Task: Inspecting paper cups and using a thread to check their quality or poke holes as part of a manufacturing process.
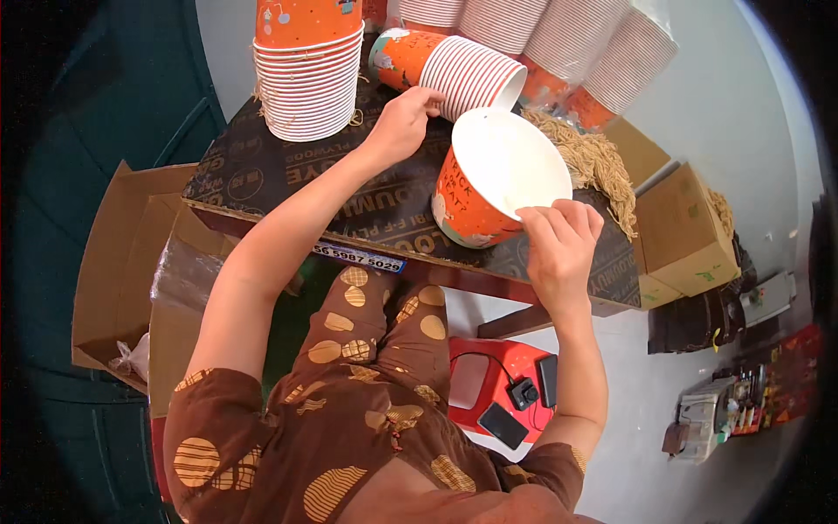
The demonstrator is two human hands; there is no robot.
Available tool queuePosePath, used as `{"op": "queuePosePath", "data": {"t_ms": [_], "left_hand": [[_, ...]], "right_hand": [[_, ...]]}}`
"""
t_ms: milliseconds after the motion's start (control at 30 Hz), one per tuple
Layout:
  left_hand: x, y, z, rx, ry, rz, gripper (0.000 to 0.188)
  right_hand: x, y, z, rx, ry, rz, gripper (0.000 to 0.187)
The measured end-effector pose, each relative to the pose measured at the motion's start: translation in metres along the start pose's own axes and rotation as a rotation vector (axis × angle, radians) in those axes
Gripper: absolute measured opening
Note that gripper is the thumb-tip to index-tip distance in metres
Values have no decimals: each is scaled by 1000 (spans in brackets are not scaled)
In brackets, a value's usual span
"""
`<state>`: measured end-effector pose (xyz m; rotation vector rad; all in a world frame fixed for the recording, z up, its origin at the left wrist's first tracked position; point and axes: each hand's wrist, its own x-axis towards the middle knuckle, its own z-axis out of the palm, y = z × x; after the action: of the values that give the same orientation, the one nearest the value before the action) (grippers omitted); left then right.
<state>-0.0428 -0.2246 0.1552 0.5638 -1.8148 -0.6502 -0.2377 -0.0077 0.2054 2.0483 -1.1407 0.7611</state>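
Observation:
An orange paper bucket (454, 201) with a white inside stands near the table's front edge, tilted so that its mouth partly faces me. My right hand (563, 244) pinches its rim at the right, thumb and fingers closed. To the left, my left hand (403, 127) is raised with its fingers bent together, beside a stack of nested buckets (467, 74) lying on its side. Whatever those fingers may hold is too small to make out. A bundle of tan cords (594, 162) lies behind and right of the single bucket.
A tall upright stack of buckets (310, 92) stands at the table's left. More wrapped stacks (572, 39) line the back. Cardboard boxes (685, 231) flank the dark table (288, 188). Below it, a red stool (471, 349) carries a phone (503, 425) and a small camera (523, 393).

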Motion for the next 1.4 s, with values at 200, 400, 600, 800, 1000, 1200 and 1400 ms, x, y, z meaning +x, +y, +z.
{"op": "queuePosePath", "data": {"t_ms": [200,400,600,800,1000,1200,1400], "left_hand": [[-12,12,-13,204,27,-36,26],[-29,15,-48,610,281,229,14],[-36,-11,-47,503,-209,57,12],[7,-22,-18,852,-189,474,42],[70,-11,7,1056,-145,880,62],[97,-18,26,993,-308,605,69],[117,-18,49,1158,-281,659,66]], "right_hand": [[-1,0,7,32,26,24,28],[-26,0,12,164,98,246,64],[-63,-1,37,509,220,654,42],[-82,13,58,712,136,892,35],[-82,10,64,824,89,970,33],[-85,10,65,845,60,936,32],[-80,9,59,849,14,950,33]]}}
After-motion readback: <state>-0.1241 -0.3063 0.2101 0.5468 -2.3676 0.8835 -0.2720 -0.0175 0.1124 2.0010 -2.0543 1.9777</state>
